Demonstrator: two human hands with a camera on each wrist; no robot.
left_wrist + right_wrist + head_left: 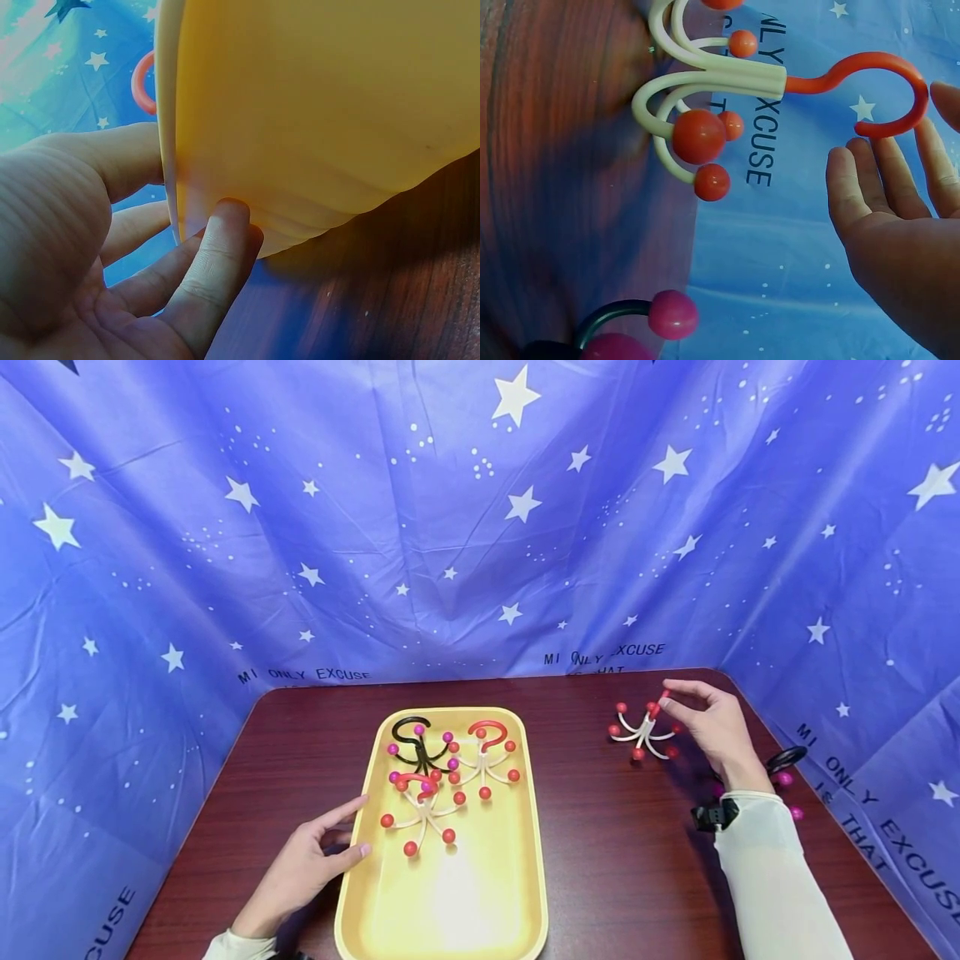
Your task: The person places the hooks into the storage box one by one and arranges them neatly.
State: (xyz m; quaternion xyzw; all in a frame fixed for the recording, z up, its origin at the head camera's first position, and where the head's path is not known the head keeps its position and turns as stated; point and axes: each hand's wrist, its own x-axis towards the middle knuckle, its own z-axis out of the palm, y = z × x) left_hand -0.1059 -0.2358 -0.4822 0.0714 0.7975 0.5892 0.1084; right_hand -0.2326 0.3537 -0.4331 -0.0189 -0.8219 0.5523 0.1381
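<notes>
My right hand (pixel 708 727) pinches the red hook of a white hook hanger (pixel 643 737) with curved arms and red ball tips. In the right wrist view, thumb and fingers meet at the bend of that red hook (pixel 911 75). Whether the hanger's arms touch the table is hard to tell. At the left side of a yellow tray (pixel 348 893), my left hand (pixel 303 864) grips the rim, with some fingers on the outer wall (pixel 315 112). Inside the tray's far half lie a black hanger (pixel 422 756) with magenta balls and two white-and-red hangers (pixel 483 764), (pixel 424 814).
Partly behind the right wrist, another black hanger (pixel 786 760) with magenta balls lies near the right edge of the dark red-brown table (pixel 615 860). A blue star-patterned cloth (pixel 450 527) closes off the back and both sides.
</notes>
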